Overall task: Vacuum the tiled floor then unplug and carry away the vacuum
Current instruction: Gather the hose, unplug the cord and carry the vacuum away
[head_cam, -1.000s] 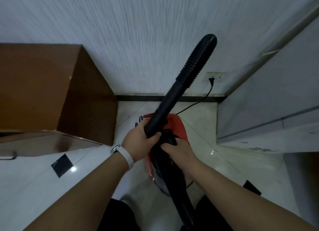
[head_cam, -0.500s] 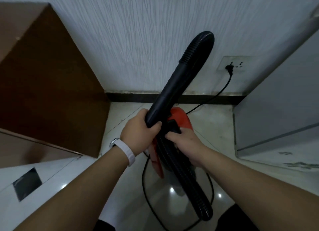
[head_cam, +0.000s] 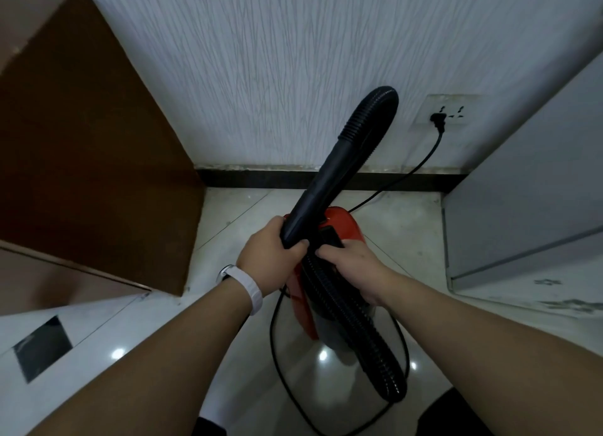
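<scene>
Head view, looking down at a corner of the tiled floor [head_cam: 408, 227]. Left hand [head_cam: 272, 254], w/ a white wristband [head_cam: 251, 289], is clenched round the lower end of the black rigid tube [head_cam: 329, 181]; the tube slants up and away, and its ribbed hose [head_cam: 370, 119] bends over in front of the textured wall [head_cam: 277, 60]. Right hand [head_cam: 350, 262] is closed over the black handle area atop the red vacuum [head_cam: 346, 220], which sits or hangs low over the floor betw. the forearms; contact w/ the tiles can't be judged. More hose loops below the body, near the camera.

Plug [head_cam: 437, 119] is seated in the wall socket [head_cam: 447, 111]; power cord [head_cam: 411, 174] runs down past the dark skirting to the machine, w/ slack looped on the floor.

Stage, as judged: vacuuming appears finished, since hose and body are gathered in both hands close to the socket. Remaining: pull the plug, gather the cord, carry the unit off. Brown cabinet [head_cam: 81, 125] at left, grey unit [head_cam: 528, 174] at right bound the corner.
</scene>
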Demonstrator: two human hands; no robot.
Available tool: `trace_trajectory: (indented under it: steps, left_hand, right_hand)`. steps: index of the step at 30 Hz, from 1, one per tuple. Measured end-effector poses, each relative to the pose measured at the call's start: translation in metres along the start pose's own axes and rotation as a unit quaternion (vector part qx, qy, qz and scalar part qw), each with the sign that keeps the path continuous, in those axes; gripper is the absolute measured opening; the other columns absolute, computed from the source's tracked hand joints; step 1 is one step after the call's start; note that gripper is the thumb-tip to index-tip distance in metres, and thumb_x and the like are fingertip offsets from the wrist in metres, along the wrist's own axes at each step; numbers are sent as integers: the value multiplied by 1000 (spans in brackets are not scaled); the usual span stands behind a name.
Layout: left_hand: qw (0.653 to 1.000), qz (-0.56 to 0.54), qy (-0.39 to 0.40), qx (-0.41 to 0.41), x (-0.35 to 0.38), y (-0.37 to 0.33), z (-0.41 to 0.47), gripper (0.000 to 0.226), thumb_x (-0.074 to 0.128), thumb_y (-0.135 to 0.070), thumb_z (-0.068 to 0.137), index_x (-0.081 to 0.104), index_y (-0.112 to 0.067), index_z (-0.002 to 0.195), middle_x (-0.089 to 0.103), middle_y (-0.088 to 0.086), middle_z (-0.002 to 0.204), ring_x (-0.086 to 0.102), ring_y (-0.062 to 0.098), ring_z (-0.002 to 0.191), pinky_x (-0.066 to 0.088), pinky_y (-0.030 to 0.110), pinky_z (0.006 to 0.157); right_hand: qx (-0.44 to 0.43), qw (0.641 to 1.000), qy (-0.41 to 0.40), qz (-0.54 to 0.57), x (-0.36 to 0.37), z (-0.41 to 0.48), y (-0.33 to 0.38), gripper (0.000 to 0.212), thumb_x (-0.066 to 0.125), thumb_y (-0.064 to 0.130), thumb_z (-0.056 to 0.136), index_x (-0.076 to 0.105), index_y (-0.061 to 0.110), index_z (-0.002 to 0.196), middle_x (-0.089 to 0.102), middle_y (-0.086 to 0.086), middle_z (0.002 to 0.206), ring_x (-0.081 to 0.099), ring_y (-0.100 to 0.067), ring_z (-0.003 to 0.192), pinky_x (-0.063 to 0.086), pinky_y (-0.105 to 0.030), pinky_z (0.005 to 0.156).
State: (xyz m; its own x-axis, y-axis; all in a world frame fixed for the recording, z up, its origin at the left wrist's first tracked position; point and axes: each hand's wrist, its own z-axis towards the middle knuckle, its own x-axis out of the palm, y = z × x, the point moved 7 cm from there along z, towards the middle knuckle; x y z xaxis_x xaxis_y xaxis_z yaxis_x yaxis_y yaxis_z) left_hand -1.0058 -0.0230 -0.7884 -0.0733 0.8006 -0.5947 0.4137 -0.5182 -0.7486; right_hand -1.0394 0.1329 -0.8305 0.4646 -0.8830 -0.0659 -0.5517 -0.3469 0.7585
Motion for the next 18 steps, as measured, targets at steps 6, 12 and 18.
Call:
trace_trajectory:
  steps: [6, 12, 18]
  left_hand:
    - [1000, -6, 7, -15, 2, 12, 4, 16, 68, -36, 84, 54, -29, 88, 62, -4, 76, 60, 9, 62, 43, 21, 52]
    - [1000, -18, -2, -9, 7, 9, 5, 14, 68, -33, 86, 56, -27, 91, 63, -2, 77, 60, 9, 64, 42, 19, 52]
    - [1000, -4, -19, -16, 9, 4, 2, 15, 68, -32, 86, 54, -27, 85, 61, -2, 73, 57, 7, 59, 36, 18, 47]
  right_hand:
    - [23, 993, 25, -110, 0, 13, 2, 30, 66, 37, 86, 71, 10, 99, 76, -7, 93, 74, -23, 84, 61, -33, 78]
    - [-61, 973, -35, -220, -34, 27, 36, 22, 60, 25, 93, 55, 14, 75, 59, -3, 67, 57, -16, 58, 48, -23, 53]
    - [-128, 939, -267, -174, -133, 48, 70, 27, 61, 31, 89, 61, 15, 110, 67, -6, 101, 66, -25, 94, 57, -45, 86]
